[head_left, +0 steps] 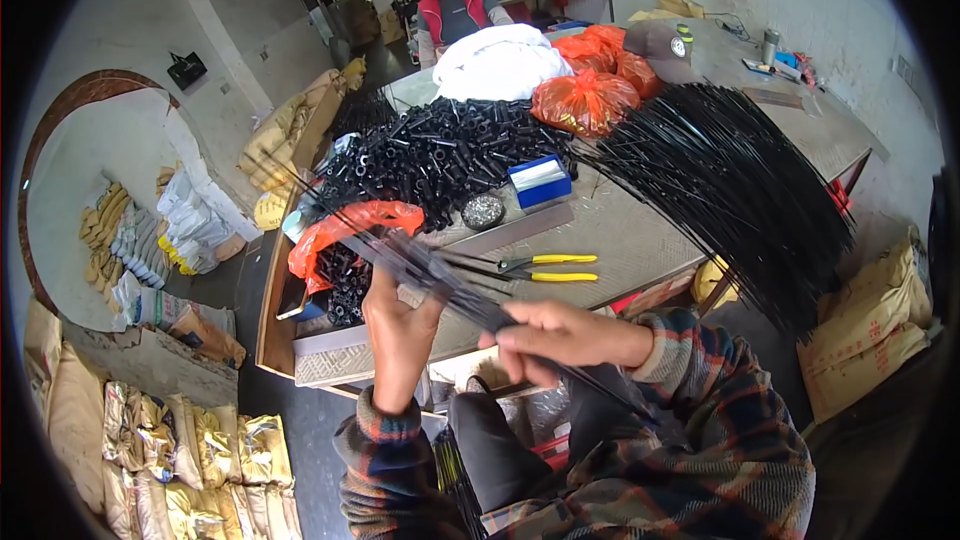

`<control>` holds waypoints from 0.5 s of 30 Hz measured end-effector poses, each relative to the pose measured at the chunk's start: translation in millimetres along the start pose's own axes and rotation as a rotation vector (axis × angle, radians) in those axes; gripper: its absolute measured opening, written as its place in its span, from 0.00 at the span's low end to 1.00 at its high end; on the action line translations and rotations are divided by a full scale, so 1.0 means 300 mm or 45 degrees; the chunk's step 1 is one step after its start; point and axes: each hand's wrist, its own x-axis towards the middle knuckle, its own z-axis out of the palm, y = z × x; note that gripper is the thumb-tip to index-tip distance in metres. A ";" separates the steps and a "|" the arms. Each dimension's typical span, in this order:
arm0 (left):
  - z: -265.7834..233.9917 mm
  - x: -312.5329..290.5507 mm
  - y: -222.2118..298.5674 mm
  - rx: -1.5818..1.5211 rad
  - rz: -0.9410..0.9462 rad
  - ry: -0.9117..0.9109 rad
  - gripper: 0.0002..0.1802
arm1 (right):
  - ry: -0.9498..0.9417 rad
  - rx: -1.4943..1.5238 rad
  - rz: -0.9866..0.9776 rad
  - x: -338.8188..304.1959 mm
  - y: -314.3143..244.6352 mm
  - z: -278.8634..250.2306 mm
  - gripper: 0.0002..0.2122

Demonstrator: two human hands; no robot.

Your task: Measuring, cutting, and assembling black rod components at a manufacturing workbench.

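Note:
A bundle of thin black rods (467,301), blurred by motion, slants across in front of me above the table's near edge. My left hand (397,318) is closed round its middle, thumb up. Further down the bundle, my right hand (565,336) has its fingers curled over the rods, and their lower ends run on past it towards my lap. Just beyond lie pliers with yellow handles (562,277). An open red plastic bag (350,225) full of small black parts (345,280) stands close behind my left hand.
Black tubular parts (430,155) form a heap mid-table, near a blue box (540,183) and a round dish of small bits (483,211). Long black rods (740,190) overhang the right edge. Across the table is a person in a red vest (455,10). Sacks (865,320) flank me.

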 end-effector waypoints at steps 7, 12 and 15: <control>0.055 -0.006 -0.021 -0.803 -0.262 -0.275 0.09 | -0.042 0.218 0.072 -0.058 0.006 0.049 0.14; 0.111 -0.060 -0.144 -0.674 -0.304 -0.362 0.07 | 0.055 0.214 -0.036 -0.025 -0.035 -0.001 0.11; 0.147 -0.193 -0.276 -0.603 -0.292 -0.497 0.06 | 0.008 0.243 -0.062 0.007 -0.030 -0.017 0.11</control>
